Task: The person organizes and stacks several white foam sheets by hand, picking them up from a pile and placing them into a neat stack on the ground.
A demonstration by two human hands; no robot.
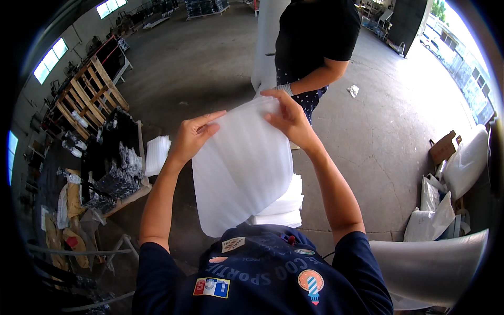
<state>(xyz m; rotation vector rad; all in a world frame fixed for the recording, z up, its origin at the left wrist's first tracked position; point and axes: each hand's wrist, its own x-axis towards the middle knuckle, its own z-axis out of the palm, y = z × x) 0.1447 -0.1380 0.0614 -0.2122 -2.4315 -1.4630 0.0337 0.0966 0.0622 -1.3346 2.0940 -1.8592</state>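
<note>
A thin white foam sheet (241,163) hangs in front of my chest, its lower end reaching down to my shirt. My left hand (195,135) has its thumb and fingers at the upper left edge of the sheet, pinching it. At the upper right edge, my right hand (290,118) grips the sheet, fingers along the top and thumb lower on its face. Behind the sheet's lower right side lies a stack of white foam sheets (286,207), partly covered by it.
Just beyond the sheet stands a person in a black shirt (317,37), by a tall white roll of material (266,47). To the left are another white stack (157,155), wrapped black goods (107,168) and wooden pallets (92,97). A large pale roll (436,268) and white bags (430,218) lie right.
</note>
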